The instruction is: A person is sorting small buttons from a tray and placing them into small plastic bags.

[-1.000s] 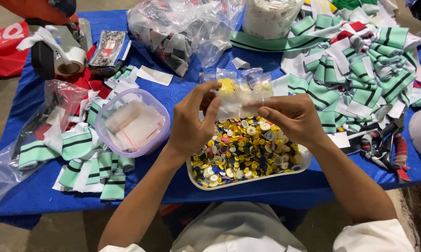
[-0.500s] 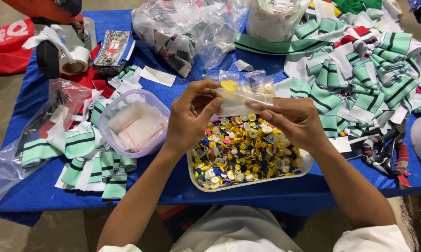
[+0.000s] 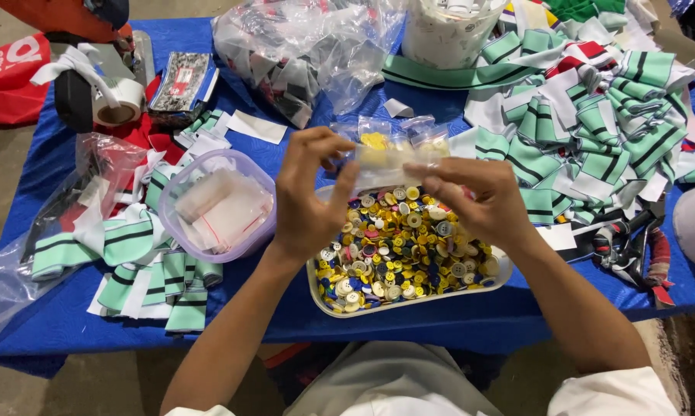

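My left hand [image 3: 309, 196] and my right hand [image 3: 474, 200] hold a small clear plastic bag [image 3: 386, 154] between them, just above a white tray [image 3: 409, 299]. The bag has a few yellow buttons in it. Each hand pinches one end of the bag near its upper edge. The tray is heaped with several mixed buttons [image 3: 401, 246], yellow, white, blue and red. My forearms reach in from the bottom of the view.
A blue cloth covers the table [image 3: 70, 323]. A clear tub [image 3: 216, 204] of small plastic bags stands left of the tray. Green striped fabric pieces [image 3: 594, 115] lie heaped on the right and at the left front. Large plastic bags, a tape roll [image 3: 120, 104] and scissors [image 3: 632, 246] lie around.
The small bag is held a little higher and flatter between my hands, with both thumbs now pressed along its top edge. The tray and the rest have not moved.
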